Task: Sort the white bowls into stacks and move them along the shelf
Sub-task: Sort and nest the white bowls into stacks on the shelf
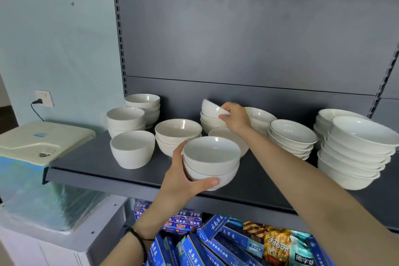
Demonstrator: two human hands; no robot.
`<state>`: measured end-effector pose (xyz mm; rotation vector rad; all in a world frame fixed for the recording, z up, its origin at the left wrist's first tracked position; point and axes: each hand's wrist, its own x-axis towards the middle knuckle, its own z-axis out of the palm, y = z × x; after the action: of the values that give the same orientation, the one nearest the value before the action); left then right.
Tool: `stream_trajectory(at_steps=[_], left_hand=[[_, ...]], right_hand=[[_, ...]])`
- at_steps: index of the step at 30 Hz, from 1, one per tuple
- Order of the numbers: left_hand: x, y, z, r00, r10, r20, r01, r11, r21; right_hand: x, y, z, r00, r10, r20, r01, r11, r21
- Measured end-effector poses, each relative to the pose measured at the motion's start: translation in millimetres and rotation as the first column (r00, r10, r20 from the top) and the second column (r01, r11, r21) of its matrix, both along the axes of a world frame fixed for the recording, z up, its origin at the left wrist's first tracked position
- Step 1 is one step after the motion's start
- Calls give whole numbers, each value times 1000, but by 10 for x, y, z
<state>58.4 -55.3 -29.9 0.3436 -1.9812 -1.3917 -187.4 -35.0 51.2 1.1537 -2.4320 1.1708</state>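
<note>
My left hand (183, 179) grips a short stack of two white bowls (211, 157) near the front edge of the dark grey shelf (103, 173). My right hand (235, 117) reaches to the back and pinches the rim of a tilted white bowl (210, 108) lifted off a small stack (208, 123). Another bowl (222, 133) lies under my right wrist. Left of my hands stand a single deep bowl (131, 149), a wide two-bowl stack (177, 134) and two taller stacks (125, 120) (143, 106).
To the right are a rimmed bowl stack (291, 136), a stack behind my right hand (260, 117) and tall stacks of wide bowls (356, 153) at the right edge. A cream appliance (41, 140) sits left of the shelf. Blue boxes and snack packs (237, 242) fill the shelf below.
</note>
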Motion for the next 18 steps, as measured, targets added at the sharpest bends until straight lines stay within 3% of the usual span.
stream_trajectory(at_steps=[7, 14, 18], left_hand=[[14, 19, 22, 1000, -12, -2, 12, 1000, 1], [12, -1, -20, 1000, -2, 5, 2, 1000, 22], [6, 5, -17, 1000, -2, 12, 2, 1000, 4]], right_hand=[[-9, 55, -19, 987, -12, -158, 6, 999, -34], [219, 536, 197, 932, 135, -336, -208, 959, -192], [515, 890, 244, 898, 194, -395, -292, 935, -203]])
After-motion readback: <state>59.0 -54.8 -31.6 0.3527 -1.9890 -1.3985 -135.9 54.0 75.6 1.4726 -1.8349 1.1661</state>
